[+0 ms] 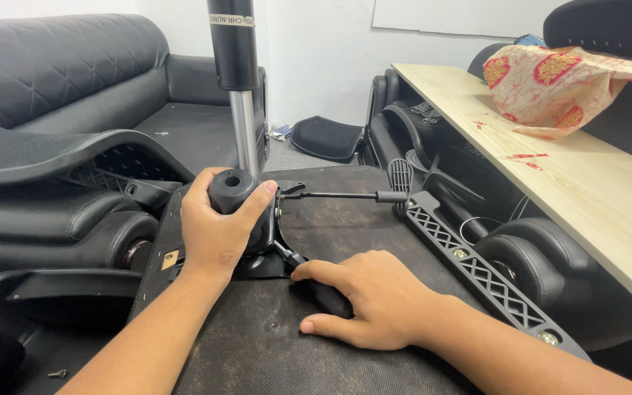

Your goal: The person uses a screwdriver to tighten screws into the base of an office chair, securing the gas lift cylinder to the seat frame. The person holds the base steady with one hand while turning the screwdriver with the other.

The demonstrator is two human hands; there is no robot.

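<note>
Chair mechanism (257,241): left hand (217,230) clasped its hub to steady it; right hand (363,300) closed around black tool handle (323,292).

One head camera looks down and forward from close above the hands (294,271), over an upturned seat (272,336). A sofa (60,73) lies beyond the left hand; the counter (587,190) runs past the right.

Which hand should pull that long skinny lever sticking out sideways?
Probably the right hand. It lies on the chair underside on the same side as the thin lever, over a black handle. The left hand is wrapped around the black cylinder knob.
</note>
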